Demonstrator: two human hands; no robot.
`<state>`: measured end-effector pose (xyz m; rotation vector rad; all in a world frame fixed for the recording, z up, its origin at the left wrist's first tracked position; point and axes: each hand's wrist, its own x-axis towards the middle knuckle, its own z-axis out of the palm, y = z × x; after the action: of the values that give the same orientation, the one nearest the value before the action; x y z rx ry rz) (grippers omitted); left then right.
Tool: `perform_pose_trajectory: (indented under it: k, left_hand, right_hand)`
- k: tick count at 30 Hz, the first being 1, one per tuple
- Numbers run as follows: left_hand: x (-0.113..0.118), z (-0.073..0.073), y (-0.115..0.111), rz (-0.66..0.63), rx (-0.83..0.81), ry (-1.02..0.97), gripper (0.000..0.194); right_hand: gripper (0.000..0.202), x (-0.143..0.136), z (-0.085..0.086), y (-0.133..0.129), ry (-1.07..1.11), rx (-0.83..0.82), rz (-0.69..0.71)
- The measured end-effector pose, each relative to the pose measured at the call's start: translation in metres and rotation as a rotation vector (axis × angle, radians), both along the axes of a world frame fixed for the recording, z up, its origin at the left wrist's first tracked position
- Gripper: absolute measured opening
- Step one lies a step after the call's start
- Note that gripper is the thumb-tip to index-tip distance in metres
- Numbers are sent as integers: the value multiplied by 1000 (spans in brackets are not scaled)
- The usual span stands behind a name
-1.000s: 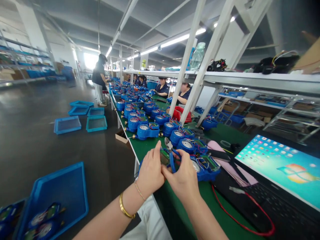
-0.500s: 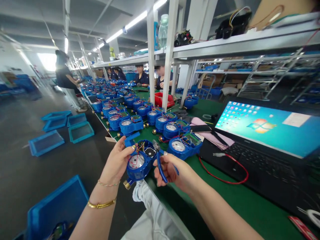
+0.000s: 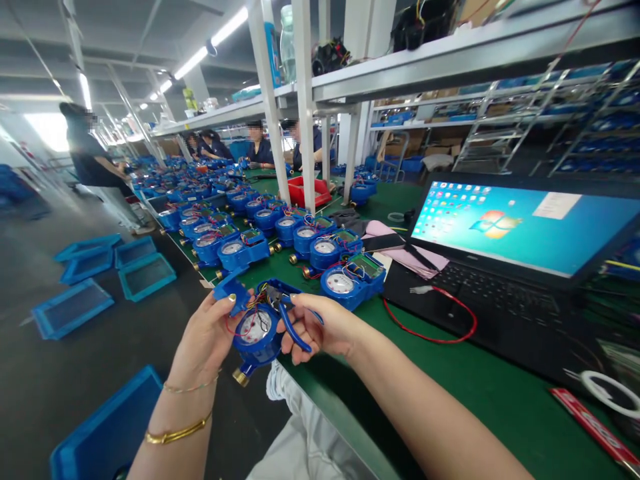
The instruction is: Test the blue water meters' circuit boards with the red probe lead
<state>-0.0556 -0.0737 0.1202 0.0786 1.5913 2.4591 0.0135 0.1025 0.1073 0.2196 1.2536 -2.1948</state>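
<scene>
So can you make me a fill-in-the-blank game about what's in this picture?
1. The right hand holds pliers with handles coloured ____.
2. The left hand holds a meter, and its dial is shaped like a ____.
3. The wide bangle on the left wrist is the colour ____.
4. The looping cable with one end on the laptop is mostly ____.

Missing words: blue, circle, gold, red.
</scene>
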Motion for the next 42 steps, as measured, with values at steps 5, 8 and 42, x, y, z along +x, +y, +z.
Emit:
perform_pose_trajectory:
  k: [5,8,42]
  left_hand:
    - [-1,-1,0,10,8,-9,41]
    - [-1,-2,0,5,17,-6,42]
    - [-1,-4,-2,11,-4,-14,33]
  right_hand:
    - [62,-3,-1,0,-2,3,31]
    - [61,-4,-3,0,5,-4,29]
    - [44,5,-5,3,27,76,20]
